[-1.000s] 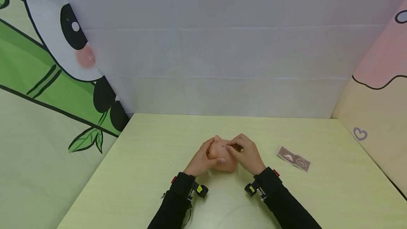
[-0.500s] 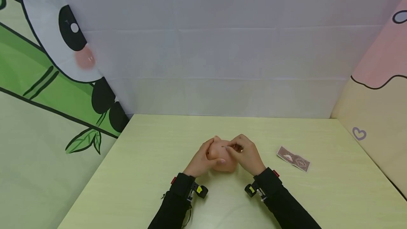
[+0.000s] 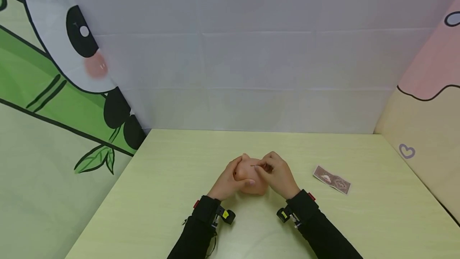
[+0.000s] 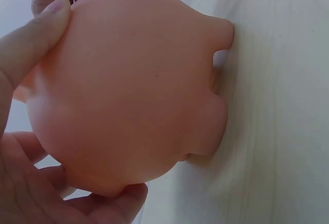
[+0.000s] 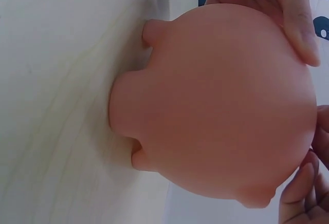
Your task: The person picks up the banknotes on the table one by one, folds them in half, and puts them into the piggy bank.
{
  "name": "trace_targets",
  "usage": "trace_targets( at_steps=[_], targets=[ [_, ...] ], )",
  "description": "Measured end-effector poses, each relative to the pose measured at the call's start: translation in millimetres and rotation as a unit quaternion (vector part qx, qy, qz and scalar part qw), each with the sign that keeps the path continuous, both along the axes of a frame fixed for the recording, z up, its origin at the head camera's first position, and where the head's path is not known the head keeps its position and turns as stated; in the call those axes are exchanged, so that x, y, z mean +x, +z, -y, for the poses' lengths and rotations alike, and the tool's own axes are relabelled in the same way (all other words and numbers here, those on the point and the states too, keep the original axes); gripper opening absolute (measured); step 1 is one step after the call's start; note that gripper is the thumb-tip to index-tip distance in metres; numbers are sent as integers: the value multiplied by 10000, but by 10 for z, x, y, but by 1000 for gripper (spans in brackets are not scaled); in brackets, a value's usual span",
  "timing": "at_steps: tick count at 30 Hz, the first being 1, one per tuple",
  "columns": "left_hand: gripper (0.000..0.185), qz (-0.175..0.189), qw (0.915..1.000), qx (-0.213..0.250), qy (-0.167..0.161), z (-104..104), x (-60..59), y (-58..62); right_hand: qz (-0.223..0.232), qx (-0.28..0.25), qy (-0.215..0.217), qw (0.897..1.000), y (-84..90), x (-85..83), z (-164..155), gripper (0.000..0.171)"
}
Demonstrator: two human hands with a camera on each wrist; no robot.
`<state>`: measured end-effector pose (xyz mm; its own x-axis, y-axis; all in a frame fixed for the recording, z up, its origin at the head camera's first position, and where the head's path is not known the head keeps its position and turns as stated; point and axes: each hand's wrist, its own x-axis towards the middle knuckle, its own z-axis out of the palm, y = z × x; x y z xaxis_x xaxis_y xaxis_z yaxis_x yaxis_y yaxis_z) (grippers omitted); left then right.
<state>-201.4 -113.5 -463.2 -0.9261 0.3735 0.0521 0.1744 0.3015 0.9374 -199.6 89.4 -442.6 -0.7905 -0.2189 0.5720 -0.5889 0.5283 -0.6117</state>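
A pinkish-orange piggy bank [image 3: 256, 187] stands on its feet on the table. In the head view, my left hand [image 3: 230, 181] grips its left side, the thumb lying across the near side. The left wrist view shows the fingers of that hand curled around the round body of the piggy bank [image 4: 123, 85]. Above the top of the bank, my right hand [image 3: 278, 173] has thumb and forefinger pinched together at a small dark slot [image 3: 253, 165]. A tiny thin object seems to be between those fingertips; its kind is too small to tell. The right wrist view shows the bank's feet.
A crumpled brown-and-white banknote [image 3: 332, 180] lies on the table to the right of my right hand. The pale wooden table [image 3: 172, 171] ends at a white cloth backdrop [image 3: 251, 107], with printed cartoon cloths at both sides.
My hands and the piggy bank stay almost where they were. The pale spot by my right fingertips at the slot shows slightly less than before.
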Motion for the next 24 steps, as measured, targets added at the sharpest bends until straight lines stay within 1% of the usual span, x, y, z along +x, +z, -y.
trace_targets(
  at_steps=[4,10,13,18,24],
  targets=[
    [90,10,10000,56,-32,2,9,7,-79,62,-23,9999,-2,8,-1,4],
    [86,-5,9996,232,-152,6,9,10,-45,54,-5,10000,9,33,-18,4],
    [89,25,9997,176,-136,29,36,10,-14,21,-3,10000,10,73,-24,4],
    [94,-68,9999,5,-86,65,72,12,136,-95,-47,9999,30,150,-62,12],
    [96,-126,9998,-58,-136,111,122,30,306,-227,-324,9987,66,245,-150,26]
  ],
)
